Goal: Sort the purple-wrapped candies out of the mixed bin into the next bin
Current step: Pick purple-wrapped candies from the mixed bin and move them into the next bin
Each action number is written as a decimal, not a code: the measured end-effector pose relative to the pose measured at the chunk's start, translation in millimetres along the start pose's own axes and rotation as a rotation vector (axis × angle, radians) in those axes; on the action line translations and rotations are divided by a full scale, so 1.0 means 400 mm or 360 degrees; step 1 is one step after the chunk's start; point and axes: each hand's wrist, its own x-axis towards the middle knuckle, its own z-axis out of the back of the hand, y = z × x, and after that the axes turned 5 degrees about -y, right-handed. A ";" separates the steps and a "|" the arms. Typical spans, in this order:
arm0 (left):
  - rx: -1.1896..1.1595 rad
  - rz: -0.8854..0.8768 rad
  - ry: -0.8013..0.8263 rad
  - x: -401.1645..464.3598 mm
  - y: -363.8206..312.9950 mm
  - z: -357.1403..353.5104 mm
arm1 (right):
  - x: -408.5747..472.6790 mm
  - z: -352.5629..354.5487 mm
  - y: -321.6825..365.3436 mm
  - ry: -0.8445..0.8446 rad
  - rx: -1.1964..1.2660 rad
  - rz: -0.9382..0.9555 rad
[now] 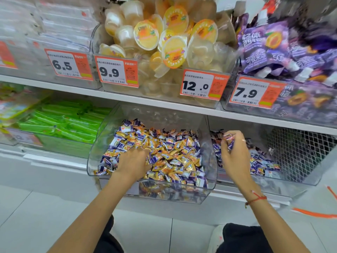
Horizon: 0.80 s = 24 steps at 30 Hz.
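**A:** What does the head camera see down low?

**B:** A clear mixed bin (pixel 116 125) sits on the low shelf, in the middle. It is full of small candies, some purple and white, some orange and gold.

**A:** Where is the left hand?

**B:** The left hand (pixel 134 161) is inside the mixed bin, palm down on the pile. Its fingers dig into the candies near the middle. I cannot tell if it holds one, because the fingertips are hidden in the pile.

**A:** And the right hand?

**B:** The right hand (pixel 232 152) is over the next bin (pixel 310 179), just to the right of the mixed bin. Its fingers are curled around a few purple-wrapped candies (pixel 228 140). You can see the purple wrappers poking out by the fingertips. A red string (pixel 256 199) goes around that wrist.

**A:** What is in the next bin?

**B:** A heap of purple candies (pixel 262 162) lies at its left side, under the right hand. Its far right part shows a white net pattern through the clear wall.

**A:** What else is there?

**B:** Green packs (pixel 60 123) fill a bin to the left. On the upper shelf are yellow jelly cups (pixel 173 44) and purple pouches (pixel 268 46) on the right. Orange price tags (pixel 116 72) hang on the bin fronts, reading 6.5, 9.9, 12.0 and 7.9. The picture is blurry near the edges.
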 end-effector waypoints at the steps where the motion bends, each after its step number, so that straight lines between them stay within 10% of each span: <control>1: 0.0024 0.0031 0.0023 0.002 0.000 -0.004 | 0.020 -0.010 -0.033 0.0044 -0.0104 -0.0013; 7: -0.0286 0.0091 -0.0092 -0.020 0.001 -0.014 | 0.031 -0.071 -0.189 0.1338 -0.0724 -0.0249; 14: -0.0969 -0.0053 -0.0457 -0.053 -0.156 0.086 | -0.135 0.014 -0.241 0.0375 -0.0493 0.0018; 19: -0.0812 -0.0633 -0.0457 0.036 -0.433 0.116 | -0.161 0.011 -0.259 0.0176 -0.0462 -0.0038; 24: -0.0427 -0.0649 -0.0159 0.131 -0.502 0.061 | -0.158 0.024 -0.261 0.0256 -0.0408 -0.0030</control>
